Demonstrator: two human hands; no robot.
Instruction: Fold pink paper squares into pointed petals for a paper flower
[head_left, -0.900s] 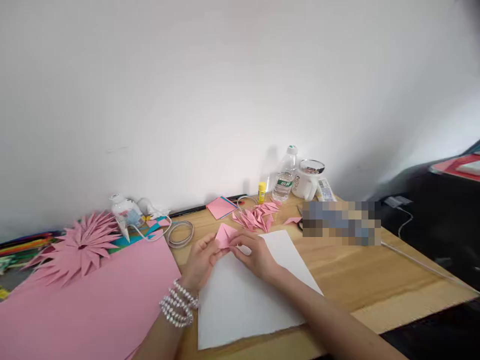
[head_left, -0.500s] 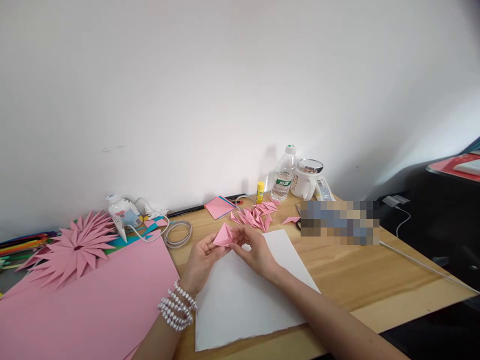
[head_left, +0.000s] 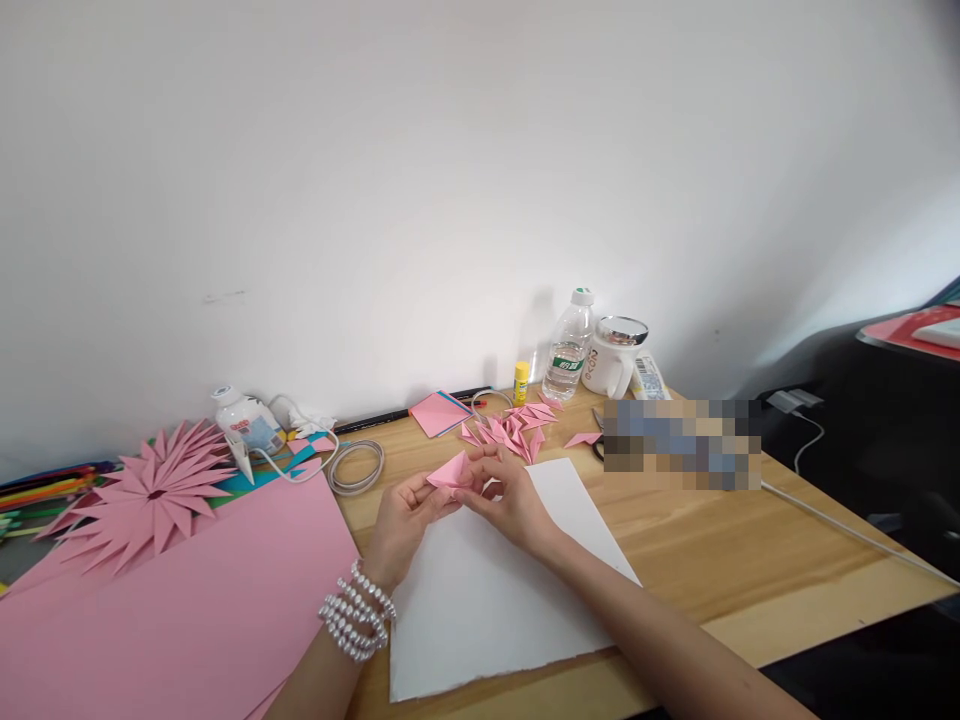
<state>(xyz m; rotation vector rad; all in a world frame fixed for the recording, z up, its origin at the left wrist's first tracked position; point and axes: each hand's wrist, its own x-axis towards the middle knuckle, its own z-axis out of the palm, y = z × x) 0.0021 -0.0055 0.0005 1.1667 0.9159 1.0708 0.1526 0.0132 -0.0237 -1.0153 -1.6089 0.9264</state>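
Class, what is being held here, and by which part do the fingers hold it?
A small folded pink paper: the left hand holds it by its left corner, the right hand by its right side.

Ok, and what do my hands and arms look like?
Your left hand has several strands of shiny, silvery beads, round like pearls, around its wrist. Your right hand has no bracelet or watch. Both hands are ungloved, and no sleeves show.
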